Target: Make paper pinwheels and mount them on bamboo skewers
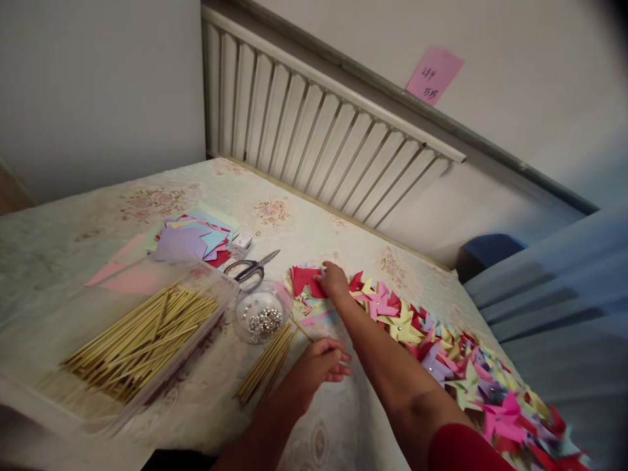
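Note:
My right hand (334,281) reaches over a small pile of cut paper and has its fingertips closed on the edge of a red paper piece (305,282). My left hand (324,362) hovers nearer to me, fingers loosely bent and apart, with nothing visible in it. Beside it lies a small bundle of thin wooden sticks (265,362). A round clear dish (242,313) of shiny metal fasteners stands just beyond the bundle. Many colourful paper pinwheels (403,326) are heaped along the right, partly hidden by my right forearm.
A clear plastic box (196,327) full of sticks stands at left. Behind it are coloured paper sheets (181,243), a small white box (241,244) and dark-handled scissors (252,267). A radiator (314,124) lines the wall beyond the flowered tablecloth; a blue curtain (554,307) hangs at right.

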The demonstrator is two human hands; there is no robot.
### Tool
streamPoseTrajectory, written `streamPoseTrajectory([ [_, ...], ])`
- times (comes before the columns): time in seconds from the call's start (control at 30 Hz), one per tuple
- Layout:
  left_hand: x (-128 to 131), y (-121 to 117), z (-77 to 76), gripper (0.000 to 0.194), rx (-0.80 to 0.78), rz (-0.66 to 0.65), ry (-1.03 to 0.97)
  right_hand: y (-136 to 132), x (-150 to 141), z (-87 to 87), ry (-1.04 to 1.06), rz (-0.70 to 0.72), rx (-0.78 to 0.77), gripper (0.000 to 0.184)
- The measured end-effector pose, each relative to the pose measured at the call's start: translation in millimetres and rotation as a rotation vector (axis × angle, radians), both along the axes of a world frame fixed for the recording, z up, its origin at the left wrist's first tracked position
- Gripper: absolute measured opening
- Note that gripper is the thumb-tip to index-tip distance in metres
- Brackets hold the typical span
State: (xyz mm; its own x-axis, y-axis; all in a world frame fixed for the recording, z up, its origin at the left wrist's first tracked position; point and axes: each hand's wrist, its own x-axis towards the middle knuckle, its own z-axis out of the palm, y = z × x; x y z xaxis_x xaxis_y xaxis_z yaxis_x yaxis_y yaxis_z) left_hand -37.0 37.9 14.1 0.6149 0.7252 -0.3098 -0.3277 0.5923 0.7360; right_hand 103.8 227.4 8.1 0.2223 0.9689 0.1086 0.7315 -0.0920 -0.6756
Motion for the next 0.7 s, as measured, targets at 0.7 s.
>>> streamPoseTrajectory([
  [0.7,5,0,-2.1,0.028,0.049,-0.040,0.110,-47,-34,-26.9,-0.476,0.513,0.264,0.038],
])
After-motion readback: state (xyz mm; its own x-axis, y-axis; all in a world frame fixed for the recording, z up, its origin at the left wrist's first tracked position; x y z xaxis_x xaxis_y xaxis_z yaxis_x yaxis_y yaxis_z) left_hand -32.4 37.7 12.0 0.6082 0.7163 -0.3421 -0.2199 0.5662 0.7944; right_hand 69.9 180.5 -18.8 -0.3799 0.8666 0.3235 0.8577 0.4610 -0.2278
